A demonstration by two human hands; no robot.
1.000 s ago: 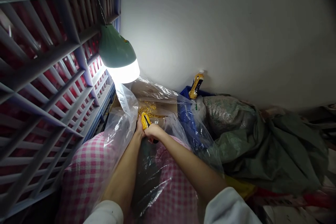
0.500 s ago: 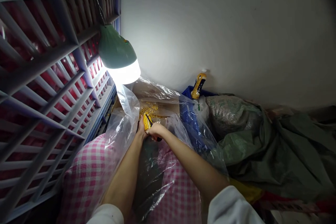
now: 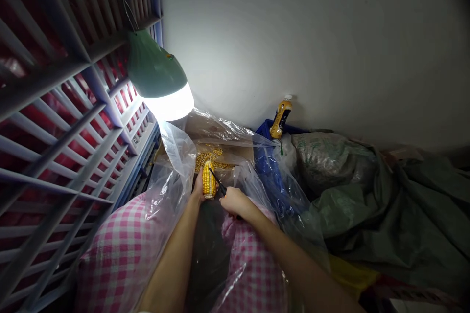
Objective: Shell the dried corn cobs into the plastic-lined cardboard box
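My left hand is wrapped round a yellow corn cob and holds it upright over a clear plastic bag. My right hand is closed on a thin dark tool whose tip touches the cob's right side. Behind the cob, loose yellow kernels lie in a plastic-lined cardboard box. Pink checked cloth covers my lap under both forearms.
A lit green hanging lamp glows just above left of the hands. Stacked slatted crates fill the left side. An orange drink bottle stands by the white wall, above a blue crate. Bags and dark green cloth lie at the right.
My right hand has drawn back from the cob toward me, so more of the cob and the dark tool now show. The camera view has shifted slightly.
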